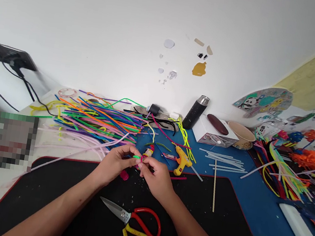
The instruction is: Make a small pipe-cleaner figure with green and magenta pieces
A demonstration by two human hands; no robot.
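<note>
Over the black mat [203,225], my left hand [116,163] and my right hand [158,178] meet fingertip to fingertip. The left one is closed in a pinch on a short bright green pipe cleaner [137,157]. My right thumb and fingers pinch a magenta pipe cleaner [143,158] touching the green one; how the two join is hidden by the fingers. Beside the left fingers lies a small magenta piece [124,175]. Scissors [115,208] with one red and one yellow handle rest on the mat, below both hands. A small figure with a red and yellow top [149,150] is just beyond my fingers.
Pipe cleaners [100,121] in many colours lie piled behind the left hand. To the right are a yellow glue gun [181,161], clear glue sticks [225,160] and a wooden stick [214,187]. A black bottle [194,114] and a white box [203,129] stand by the wall.
</note>
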